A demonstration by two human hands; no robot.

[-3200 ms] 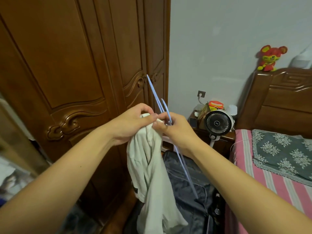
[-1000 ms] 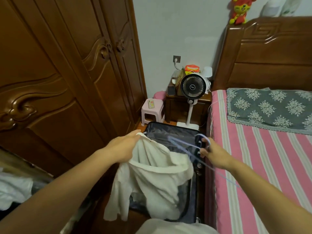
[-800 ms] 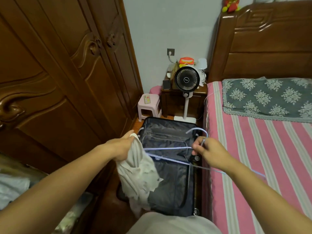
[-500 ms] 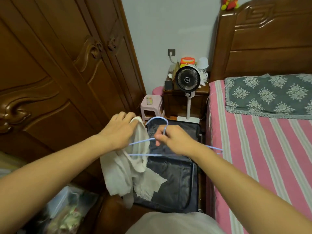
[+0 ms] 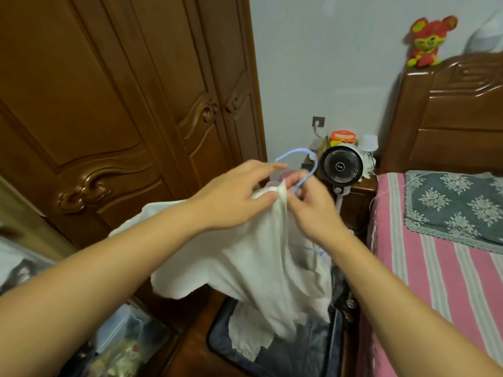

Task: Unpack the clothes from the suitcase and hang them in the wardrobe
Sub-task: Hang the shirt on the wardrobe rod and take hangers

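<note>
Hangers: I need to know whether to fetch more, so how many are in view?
1. The light blue hanger is inside the white garment, its hook sticking out at the neck between the left hand and right hand. Others may be hidden.

Head-worn view, forward-down, close above hands [image 5: 272, 197]

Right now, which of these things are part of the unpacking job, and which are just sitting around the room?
Part of the job:
- white garment, held by left hand
- blue hanger, held by right hand
- suitcase
- wardrobe

Just lying about:
- fan
- red plush toy
- bed
- floral pillow
</note>
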